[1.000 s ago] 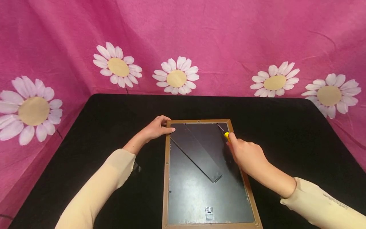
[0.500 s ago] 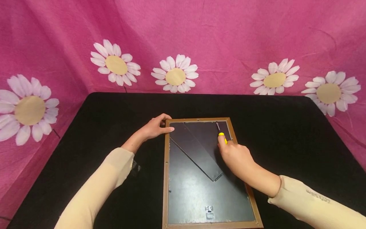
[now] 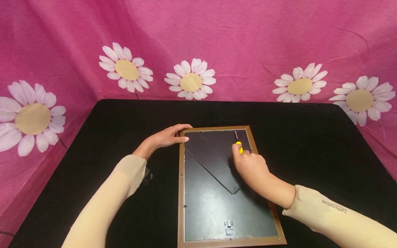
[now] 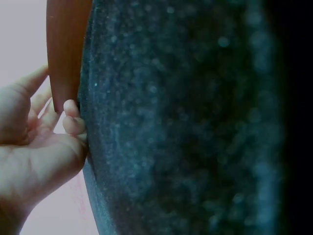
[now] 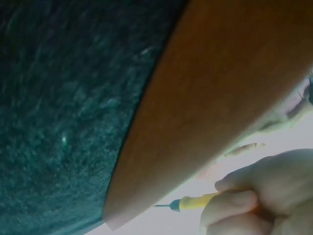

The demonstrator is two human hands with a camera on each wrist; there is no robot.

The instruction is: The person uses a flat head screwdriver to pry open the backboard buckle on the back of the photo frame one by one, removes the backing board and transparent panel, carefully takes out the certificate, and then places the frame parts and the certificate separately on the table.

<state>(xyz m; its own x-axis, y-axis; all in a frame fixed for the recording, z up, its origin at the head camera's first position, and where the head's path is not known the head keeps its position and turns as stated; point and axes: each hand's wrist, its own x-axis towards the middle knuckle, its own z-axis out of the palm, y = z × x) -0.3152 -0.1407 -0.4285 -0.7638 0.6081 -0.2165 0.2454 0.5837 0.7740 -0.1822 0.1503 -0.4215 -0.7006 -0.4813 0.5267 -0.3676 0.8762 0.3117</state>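
A picture frame (image 3: 181, 193) with a brown wooden rim lies back side up, its dark backing board (image 3: 207, 210) showing. A folded stand leg (image 3: 217, 165) runs slantwise across the board. My left hand (image 3: 165, 137) grips the far left corner, thumb over the rim; the left wrist view has its fingers around the wood. In my right hand (image 3: 252, 168) is a small screwdriver with a yellow handle (image 3: 239, 146), index finger along it. The screwdriver's metal tip meets the far inner edge of the rim, near the right corner. In the right wrist view, the rim hides the tip.
Black cloth (image 3: 310, 155) covers the table under the frame. A metal hanger (image 3: 228, 227) sits on the board's near end, and small tabs stick out along the rim's inner edge. Behind the table hangs a pink curtain (image 3: 242, 41) with white flowers.
My right hand has moved left, and the screwdriver has swung from slanting to pointing almost straight at the far rim. My left fingers have stretched a little along the far edge.
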